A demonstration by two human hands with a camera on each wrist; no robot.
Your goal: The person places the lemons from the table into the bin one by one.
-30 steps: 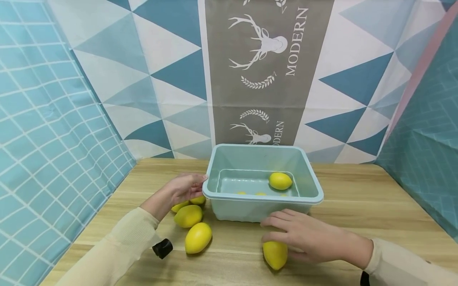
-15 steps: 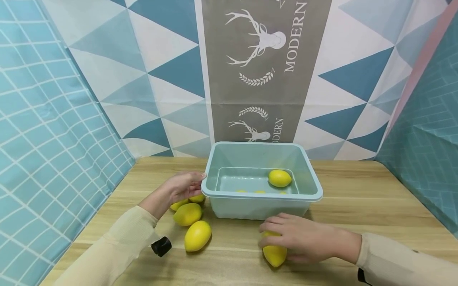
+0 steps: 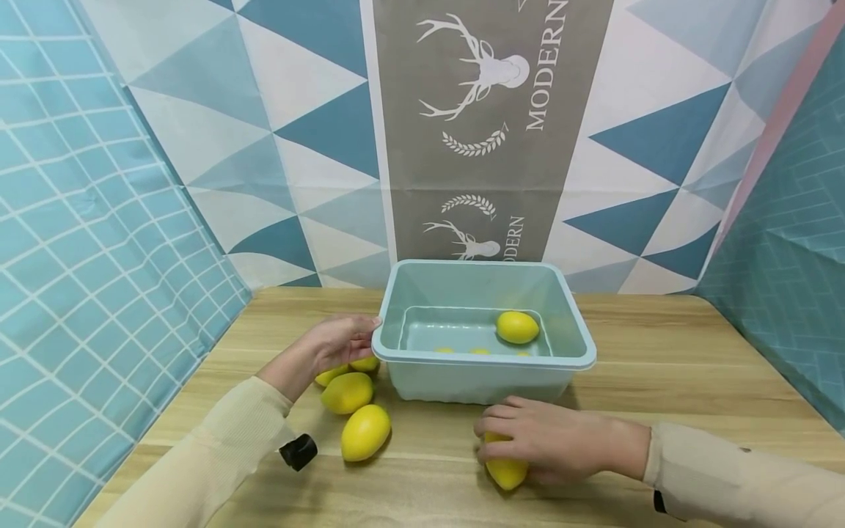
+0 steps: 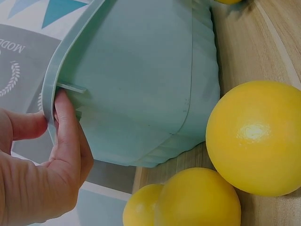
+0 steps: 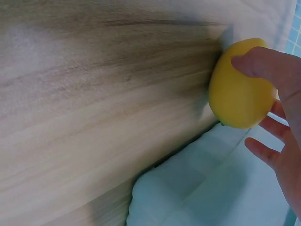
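The blue bin [image 3: 482,381] is set near the far edge of the wooden table [image 3: 660,367], its left edge pinched between thumb and fingers of the left hand [image 3: 339,342]. A single lemon [image 3: 507,474], on the table before the bin's front edge, right of its middle, is gripped by the right hand [image 3: 554,440], thumb laid on one side, fingers somewhat spread. Four loose lemons [image 3: 366,433] are grouped by the bin's front-left corner, two partly hidden. One inner lemon [image 3: 518,327] is seen toward the bin's right edge.
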